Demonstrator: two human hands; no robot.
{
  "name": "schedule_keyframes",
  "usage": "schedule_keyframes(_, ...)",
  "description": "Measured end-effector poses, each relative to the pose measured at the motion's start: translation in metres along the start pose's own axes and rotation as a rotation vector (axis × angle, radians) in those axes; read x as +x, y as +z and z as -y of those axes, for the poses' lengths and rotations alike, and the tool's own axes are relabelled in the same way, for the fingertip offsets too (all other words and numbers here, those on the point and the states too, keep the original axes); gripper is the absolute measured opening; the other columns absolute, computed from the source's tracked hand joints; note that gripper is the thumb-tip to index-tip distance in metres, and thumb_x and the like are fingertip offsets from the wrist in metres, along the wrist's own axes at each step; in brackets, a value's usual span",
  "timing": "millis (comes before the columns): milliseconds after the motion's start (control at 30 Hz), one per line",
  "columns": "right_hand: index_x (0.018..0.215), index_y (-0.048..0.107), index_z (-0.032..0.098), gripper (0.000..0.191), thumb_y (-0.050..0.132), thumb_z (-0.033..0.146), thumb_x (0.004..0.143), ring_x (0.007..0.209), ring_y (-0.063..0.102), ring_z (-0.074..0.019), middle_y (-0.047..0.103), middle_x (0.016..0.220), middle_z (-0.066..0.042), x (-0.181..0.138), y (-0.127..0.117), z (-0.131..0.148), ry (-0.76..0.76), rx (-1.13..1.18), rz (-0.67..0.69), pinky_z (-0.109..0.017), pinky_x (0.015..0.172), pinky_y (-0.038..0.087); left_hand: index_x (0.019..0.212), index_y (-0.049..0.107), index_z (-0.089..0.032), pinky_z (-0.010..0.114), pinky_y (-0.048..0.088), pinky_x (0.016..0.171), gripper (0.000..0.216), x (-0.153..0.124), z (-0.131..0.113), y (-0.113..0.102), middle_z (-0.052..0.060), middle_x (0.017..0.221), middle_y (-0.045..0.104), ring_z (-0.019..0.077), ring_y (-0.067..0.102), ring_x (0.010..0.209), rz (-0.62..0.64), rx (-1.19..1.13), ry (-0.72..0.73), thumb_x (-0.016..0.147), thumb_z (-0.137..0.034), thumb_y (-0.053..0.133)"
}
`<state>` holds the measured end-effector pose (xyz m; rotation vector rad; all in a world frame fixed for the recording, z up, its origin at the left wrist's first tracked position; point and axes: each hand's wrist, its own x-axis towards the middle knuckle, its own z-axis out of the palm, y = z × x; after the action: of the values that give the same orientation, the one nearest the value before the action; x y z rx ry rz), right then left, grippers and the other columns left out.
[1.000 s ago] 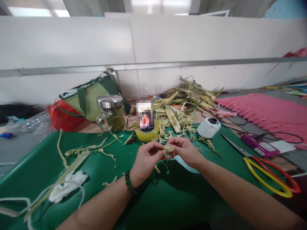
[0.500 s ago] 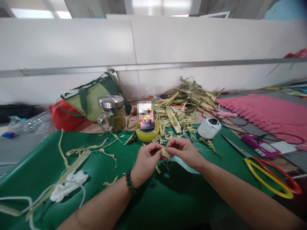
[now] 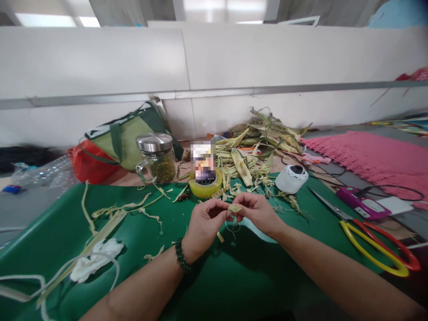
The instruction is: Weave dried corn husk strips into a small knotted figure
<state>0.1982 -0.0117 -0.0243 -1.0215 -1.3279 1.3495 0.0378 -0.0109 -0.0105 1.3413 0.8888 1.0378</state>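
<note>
"Head view: where's the husk scrap (image 3: 234, 208)?"

"Between the two hands, over the green mat (image 3: 230, 285), nearer than the tape (image 3: 204, 191)."

"And each grip?"

"Left hand (image 3: 205, 225) pinches its left side, right hand (image 3: 259, 213) its right."

"Around them?"

"Husk pile (image 3: 242, 167) far, jar (image 3: 162, 169) far left, scissors (image 3: 347, 218) right."

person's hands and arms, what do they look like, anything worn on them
The left hand and right hand are ungloved, and both forearms show no sleeves. A bracelet of round, dark green beads circles the left wrist; nothing is visible on the right one. Some fingers are partly hidden, so rings can't be ruled out.
</note>
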Motion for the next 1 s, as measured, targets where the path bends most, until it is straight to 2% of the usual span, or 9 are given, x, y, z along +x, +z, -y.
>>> schedule_keyframes(200, 0.08, 0.062, 0.017, 0.031, 0.074, 0.043, 0.069, 0.06, 0.057, -0.0108, 0.061, 0.07, 0.0, -0.005, 0.003, 0.004, -0.114, -0.08, -0.005, -0.024, 0.056, 0.048, 0.065, 0.068, -0.014, 0.023, 0.05, 0.056, 0.015, 0.0, -0.005, 0.0, 0.001, 0.058, 0.067, 0.0139, 0.061, 0.056, 0.003, 0.011, -0.029, 0.063, -0.027, 0.075)
schedule_keyframes(333, 0.078, 0.064, 0.017, 0.027, 0.074, 0.042, 0.07, 0.062, 0.055, -0.0118, 0.061, 0.073, -0.001, -0.006, 0.001, 0.005, -0.159, -0.15, -0.001, -0.025, 0.057, 0.046, 0.062, 0.068, -0.013, 0.02, 0.046, 0.051, 0.02, 0.001, -0.009, 0.001, -0.001, 0.052, 0.063, 0.0113, 0.057, 0.049, 0.033, -0.029, -0.147, 0.056, -0.028, 0.08)
schedule_keyframes(433, 0.078, 0.066, 0.017, 0.032, 0.065, 0.048, 0.077, 0.057, 0.052, -0.0105, 0.057, 0.066, 0.0, -0.002, -0.004, 0.001, -0.111, 0.003, 0.039, -0.025, 0.055, 0.045, 0.063, 0.068, -0.013, 0.019, 0.046, 0.05, 0.019, 0.002, -0.01, 0.0, 0.0, 0.055, 0.064, 0.0099, 0.057, 0.047, 0.053, -0.075, -0.248, 0.06, -0.029, 0.077)
schedule_keyframes(500, 0.079, 0.066, 0.016, 0.03, 0.062, 0.045, 0.079, 0.054, 0.052, -0.0094, 0.057, 0.064, 0.001, 0.0, -0.008, 0.0, -0.055, 0.092, 0.07, -0.024, 0.054, 0.045, 0.062, 0.069, -0.012, 0.018, 0.046, 0.051, 0.017, 0.003, -0.009, 0.0, 0.001, 0.056, 0.064, 0.0086, 0.057, 0.048, 0.067, -0.106, -0.282, 0.063, -0.028, 0.074)
schedule_keyframes(600, 0.081, 0.067, 0.016, 0.019, 0.072, 0.03, 0.07, 0.058, 0.054, -0.009, 0.059, 0.067, 0.001, 0.0, -0.01, 0.0, -0.013, 0.091, 0.106, -0.022, 0.057, 0.045, 0.059, 0.068, -0.012, 0.018, 0.046, 0.051, 0.016, 0.004, -0.009, -0.001, 0.001, 0.055, 0.064, 0.0079, 0.056, 0.047, 0.077, -0.142, -0.334, 0.06, -0.026, 0.075)
schedule_keyframes(667, 0.082, 0.067, 0.016, 0.022, 0.076, 0.024, 0.064, 0.06, 0.055, -0.0089, 0.06, 0.068, 0.002, -0.002, -0.01, 0.003, -0.011, 0.054, 0.117, -0.021, 0.057, 0.045, 0.058, 0.067, -0.011, 0.019, 0.045, 0.05, 0.018, 0.004, -0.008, -0.002, 0.001, 0.055, 0.063, 0.0078, 0.055, 0.045, 0.066, -0.176, -0.356, 0.057, -0.027, 0.077)
schedule_keyframes(833, 0.078, 0.065, 0.014, 0.024, 0.076, 0.033, 0.067, 0.053, 0.055, -0.008, 0.061, 0.063, 0.002, -0.002, -0.007, 0.006, -0.001, 0.049, 0.109, -0.021, 0.053, 0.045, 0.057, 0.066, -0.011, 0.019, 0.046, 0.05, 0.023, 0.004, -0.008, -0.003, 0.001, 0.056, 0.063, 0.008, 0.057, 0.046, 0.071, -0.219, -0.346, 0.055, -0.03, 0.079)
schedule_keyframes(1000, 0.075, 0.063, 0.014, 0.032, 0.082, 0.037, 0.062, 0.049, 0.056, -0.0076, 0.062, 0.06, 0.003, 0.002, -0.008, 0.001, 0.072, 0.163, 0.131, -0.02, 0.05, 0.046, 0.062, 0.07, -0.01, 0.019, 0.049, 0.054, 0.029, 0.003, -0.008, -0.003, 0.003, 0.059, 0.065, 0.0097, 0.06, 0.051, 0.081, -0.234, -0.345, 0.055, -0.036, 0.081)
